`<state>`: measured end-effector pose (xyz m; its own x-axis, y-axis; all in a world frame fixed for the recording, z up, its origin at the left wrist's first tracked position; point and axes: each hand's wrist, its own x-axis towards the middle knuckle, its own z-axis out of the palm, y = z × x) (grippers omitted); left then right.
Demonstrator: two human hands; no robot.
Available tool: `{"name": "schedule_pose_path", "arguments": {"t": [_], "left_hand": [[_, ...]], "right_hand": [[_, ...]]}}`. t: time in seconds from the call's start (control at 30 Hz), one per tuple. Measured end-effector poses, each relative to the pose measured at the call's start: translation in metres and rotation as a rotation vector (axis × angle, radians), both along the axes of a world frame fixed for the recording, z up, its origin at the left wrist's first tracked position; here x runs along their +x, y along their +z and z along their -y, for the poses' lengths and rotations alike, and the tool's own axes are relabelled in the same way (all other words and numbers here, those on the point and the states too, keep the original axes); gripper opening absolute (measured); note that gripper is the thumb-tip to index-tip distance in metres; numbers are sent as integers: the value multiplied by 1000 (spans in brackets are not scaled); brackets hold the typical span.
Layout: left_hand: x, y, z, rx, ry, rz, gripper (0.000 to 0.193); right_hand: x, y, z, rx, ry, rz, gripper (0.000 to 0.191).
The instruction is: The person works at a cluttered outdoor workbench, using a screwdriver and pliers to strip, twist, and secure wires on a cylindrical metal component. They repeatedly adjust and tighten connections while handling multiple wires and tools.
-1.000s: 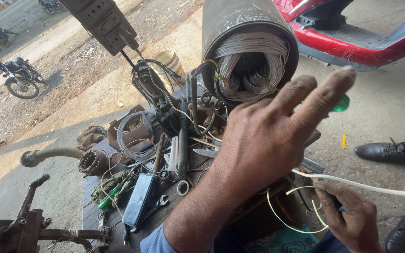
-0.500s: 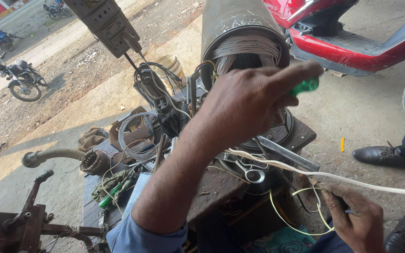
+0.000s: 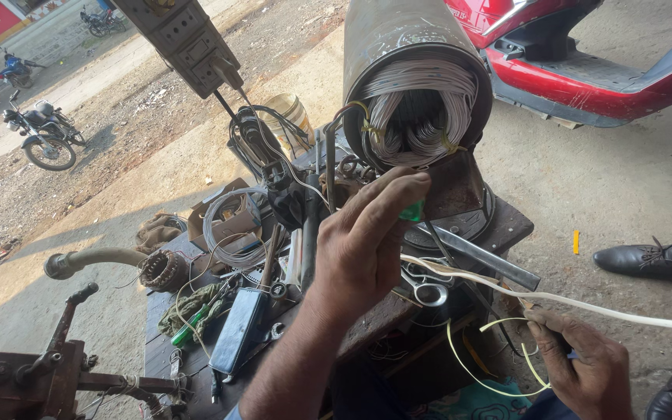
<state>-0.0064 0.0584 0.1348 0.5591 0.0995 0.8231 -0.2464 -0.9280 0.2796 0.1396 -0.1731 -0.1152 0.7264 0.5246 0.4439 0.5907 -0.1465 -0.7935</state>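
A grey metal motor housing [image 3: 398, 39] lies on its side on the workbench, its open end packed with white winding coils [image 3: 421, 101] tied with yellow cord. My left hand [image 3: 371, 245] is raised just below the coils, with its fingers closed around a green-handled tool [image 3: 412, 211]. A white sleeved cable [image 3: 585, 305] runs from under that hand out to the right edge. Low at the right, my right hand [image 3: 585, 365] is curled around a thin yellow wire [image 3: 468, 365] that loops beneath the cable.
The wooden workbench [image 3: 507, 225] carries a spanner [image 3: 425, 292], a flat metal bar [image 3: 484, 257], wire coils [image 3: 227, 225], a dark flat case [image 3: 235, 330] and a small stator [image 3: 163, 270]. A switch box [image 3: 184, 39] hangs overhead. A red scooter [image 3: 600, 54] and another person's black shoe [image 3: 643, 260] are at the right.
My left hand has come down and back from the front of the coils, uncovering the winding. My right hand has stayed low at the right with the wire.
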Motion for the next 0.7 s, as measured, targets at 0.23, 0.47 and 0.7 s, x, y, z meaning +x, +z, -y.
{"name": "schedule_pose_path", "arguments": {"t": [0.23, 0.47, 0.7], "left_hand": [[15, 15, 0, 8, 75, -1, 42], [31, 31, 2, 256, 110, -240, 52], [8, 18, 3, 340, 57, -228, 51]], "right_hand": [[-1, 5, 0, 6, 19, -4, 22], [-7, 6, 0, -21, 20, 28, 21], [-8, 5, 6, -33, 10, 13, 19]]}}
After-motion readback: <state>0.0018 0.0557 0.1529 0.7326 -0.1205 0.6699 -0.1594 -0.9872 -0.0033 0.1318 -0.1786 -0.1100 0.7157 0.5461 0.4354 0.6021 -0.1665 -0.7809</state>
